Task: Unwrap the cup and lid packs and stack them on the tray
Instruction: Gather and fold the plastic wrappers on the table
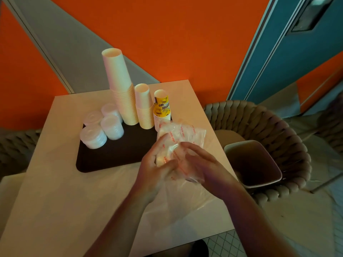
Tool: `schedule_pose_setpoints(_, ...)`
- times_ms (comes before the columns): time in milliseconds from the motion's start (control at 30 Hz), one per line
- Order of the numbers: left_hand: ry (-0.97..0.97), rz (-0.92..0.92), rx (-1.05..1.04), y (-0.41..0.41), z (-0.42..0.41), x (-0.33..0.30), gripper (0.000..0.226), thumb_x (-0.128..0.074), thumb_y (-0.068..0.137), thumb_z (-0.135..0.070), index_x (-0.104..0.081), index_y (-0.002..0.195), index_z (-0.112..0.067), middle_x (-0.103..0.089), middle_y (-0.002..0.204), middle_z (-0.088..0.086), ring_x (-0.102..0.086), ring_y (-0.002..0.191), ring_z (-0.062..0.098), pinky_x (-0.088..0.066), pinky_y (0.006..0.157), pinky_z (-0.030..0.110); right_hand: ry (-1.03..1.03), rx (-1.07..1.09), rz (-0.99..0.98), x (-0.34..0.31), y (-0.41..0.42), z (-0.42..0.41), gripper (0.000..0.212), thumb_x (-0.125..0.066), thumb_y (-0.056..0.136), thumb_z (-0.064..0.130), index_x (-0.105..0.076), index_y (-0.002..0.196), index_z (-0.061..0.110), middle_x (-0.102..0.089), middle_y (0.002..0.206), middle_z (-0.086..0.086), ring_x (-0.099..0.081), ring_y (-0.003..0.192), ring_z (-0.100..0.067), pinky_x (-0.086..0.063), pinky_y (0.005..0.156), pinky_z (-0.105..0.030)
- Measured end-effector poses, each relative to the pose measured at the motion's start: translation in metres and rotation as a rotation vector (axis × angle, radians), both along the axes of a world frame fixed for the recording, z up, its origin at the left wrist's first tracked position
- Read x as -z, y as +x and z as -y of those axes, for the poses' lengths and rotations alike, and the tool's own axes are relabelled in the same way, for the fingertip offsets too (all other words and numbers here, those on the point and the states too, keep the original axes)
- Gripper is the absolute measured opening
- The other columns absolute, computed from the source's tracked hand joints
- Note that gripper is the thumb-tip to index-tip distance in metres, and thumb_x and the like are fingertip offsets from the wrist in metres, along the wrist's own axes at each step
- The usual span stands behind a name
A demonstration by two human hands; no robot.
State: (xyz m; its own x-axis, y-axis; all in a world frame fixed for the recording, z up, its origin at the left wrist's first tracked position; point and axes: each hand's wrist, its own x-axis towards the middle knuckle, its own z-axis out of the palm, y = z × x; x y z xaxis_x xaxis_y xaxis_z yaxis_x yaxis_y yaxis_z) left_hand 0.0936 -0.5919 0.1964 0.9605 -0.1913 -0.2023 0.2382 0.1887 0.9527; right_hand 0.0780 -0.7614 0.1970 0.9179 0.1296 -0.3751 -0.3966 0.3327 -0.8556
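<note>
A clear plastic pack with red print lies over the right end of the dark tray. My left hand grips its near left side, and my right hand pinches the wrapper on the near right. On the tray stand a tall stack of plain paper cups, a shorter plain stack and a short stack topped by a yellow printed cup. Several stacks of clear lids sit at the tray's left end.
The tray lies on a pale square table. A loose clear wrapper lies on the table under my forearms. A beige bin sits on a woven chair right of the table. An orange wall stands behind.
</note>
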Motion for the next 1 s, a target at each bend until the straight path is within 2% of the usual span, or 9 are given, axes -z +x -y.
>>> schedule_pose_setpoints(67,-0.056,-0.023,0.010,-0.002,0.001,0.000,0.068,-0.071,0.087,0.001,-0.052,0.137,-0.041,-0.066,0.131,-0.008,-0.067,0.115,0.015,-0.061,0.083,0.042,0.190,-0.042,-0.072,0.005,-0.001,0.005,0.035,-0.058,0.098,0.013,-0.067,0.130,0.023,-0.066,0.133,-0.014,-0.061,0.124,-0.035,-0.041,0.107,-0.061)
schedule_pose_setpoints(167,-0.068,-0.039,0.048,-0.005,-0.001,0.001,0.065,-0.068,0.087,0.006,-0.059,0.132,-0.040,-0.068,0.128,-0.003,-0.068,0.113,0.017,-0.060,0.084,0.041,0.292,-0.043,-0.077,0.012,0.001,0.009,0.037,-0.059,0.095,0.005,-0.069,0.128,0.019,-0.067,0.129,-0.016,-0.065,0.111,-0.033,-0.055,0.092,-0.050)
schedule_pose_setpoints(267,0.002,-0.027,0.157,-0.004,-0.009,0.003,0.065,-0.069,0.084,0.010,-0.068,0.121,-0.043,-0.071,0.121,0.004,-0.071,0.106,0.019,-0.059,0.076,0.034,0.188,-0.016,-0.026,0.013,0.002,0.016,0.041,-0.065,0.086,-0.005,-0.076,0.117,0.019,-0.070,0.118,-0.015,-0.069,0.100,-0.029,-0.059,0.083,-0.041)
schedule_pose_setpoints(333,0.057,-0.026,0.266,-0.001,-0.015,0.001,0.067,-0.073,0.080,0.011,-0.070,0.119,-0.044,-0.071,0.122,0.002,-0.069,0.109,0.020,-0.059,0.082,0.035,0.127,-0.069,0.018,0.011,0.003,0.024,0.048,-0.064,0.085,-0.013,-0.074,0.120,0.018,-0.071,0.119,-0.012,-0.070,0.102,-0.027,-0.062,0.081,-0.038)
schedule_pose_setpoints(467,0.166,-0.037,0.363,0.007,-0.017,-0.007,0.076,-0.084,0.070,0.004,-0.067,0.121,-0.050,-0.063,0.130,-0.006,-0.064,0.117,0.015,-0.057,0.095,0.044,-0.088,-0.248,0.122,0.004,0.006,0.038,0.062,-0.070,0.083,-0.013,-0.068,0.131,0.026,-0.064,0.134,-0.004,-0.064,0.121,-0.027,-0.057,0.094,-0.047)
schedule_pose_setpoints(600,0.158,-0.052,0.385,0.008,-0.010,-0.008,0.086,-0.089,0.065,-0.003,-0.058,0.132,-0.048,-0.061,0.134,-0.009,-0.062,0.120,0.011,-0.056,0.097,0.044,-0.216,-0.292,0.169,-0.004,0.009,0.047,0.071,-0.073,0.083,-0.010,-0.064,0.136,0.036,-0.058,0.138,0.008,-0.062,0.123,-0.021,-0.056,0.099,-0.050)
schedule_pose_setpoints(833,0.090,-0.098,0.426,0.009,0.005,0.004,0.102,-0.094,0.061,-0.008,-0.047,0.137,-0.056,-0.052,0.143,-0.009,-0.057,0.128,0.016,-0.056,0.096,0.045,-0.234,-0.486,0.171,-0.006,0.008,0.077,0.100,-0.076,0.081,-0.010,-0.037,0.150,0.050,-0.047,0.144,0.002,-0.061,0.124,-0.021,-0.058,0.093,-0.042)
schedule_pose_setpoints(933,0.043,-0.105,0.445,0.009,0.014,0.004,0.108,-0.086,0.064,0.002,-0.038,0.144,-0.051,-0.048,0.146,-0.009,-0.058,0.126,0.011,-0.057,0.092,0.040,-0.206,-0.474,0.152,-0.004,0.010,0.088,0.103,-0.075,0.079,-0.014,-0.037,0.151,0.049,-0.046,0.145,0.002,-0.060,0.126,-0.021,-0.058,0.092,-0.041)
schedule_pose_setpoints(1000,0.038,-0.092,0.460,0.011,0.022,0.005,0.110,-0.085,0.064,0.004,-0.034,0.141,-0.056,-0.048,0.142,-0.022,-0.057,0.125,0.005,-0.057,0.091,0.038,-0.201,-0.467,0.148,-0.002,0.010,0.095,0.103,-0.077,0.078,-0.013,-0.038,0.150,0.051,-0.044,0.148,0.003,-0.059,0.128,-0.023,-0.057,0.095,-0.046)
